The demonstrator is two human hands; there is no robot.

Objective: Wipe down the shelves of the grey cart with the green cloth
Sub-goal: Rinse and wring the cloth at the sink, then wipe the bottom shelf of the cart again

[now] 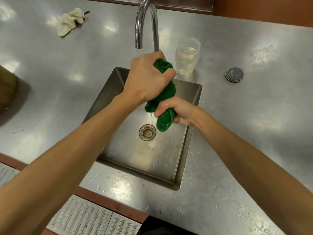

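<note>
The green cloth (166,92) is twisted into a thick roll above a small steel sink (194,92). My left hand (149,77) is clenched around its upper end, just below the tap. My right hand (177,111) grips the lower end, and the cloth's tip hangs out beneath it near the drain (147,132). Wet drops glisten on my right thumb and on the sink floor. The grey cart is not in view.
A curved chrome tap (144,22) rises behind the sink. A clear plastic jar (187,56) stands to its right, a round grey lid (234,74) farther right. A crumpled beige rag (71,21) lies back left. The steel counter (50,73) carries water drops.
</note>
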